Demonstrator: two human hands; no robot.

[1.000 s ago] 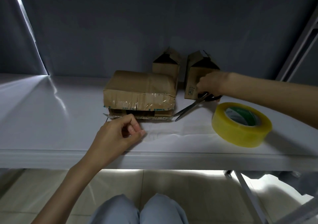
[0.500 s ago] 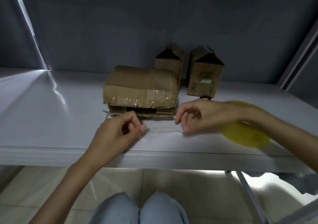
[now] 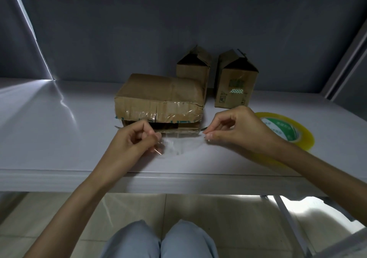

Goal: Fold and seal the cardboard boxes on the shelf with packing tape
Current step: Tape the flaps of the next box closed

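Head view: tape strip (image 3: 181, 141) stretched between left hand (image 3: 135, 141) and right hand (image 3: 236, 130) pinches.

Premises appear to be a storage or packing area. Evidence: a white metal shelf (image 3: 59, 138) against a grey wall (image 3: 178, 19), cardboard boxes (image 3: 158, 99) at its rear edge, tiled floor (image 3: 218, 218) below.

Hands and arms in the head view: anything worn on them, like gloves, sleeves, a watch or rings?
Nothing that shows. The left hand and right hand are bare, without gloves, and no rings or watch are visible. Both forearms are uncovered all the way to the frame edge, so no sleeves appear. The only clothing in view is light blue trousers at the knees.
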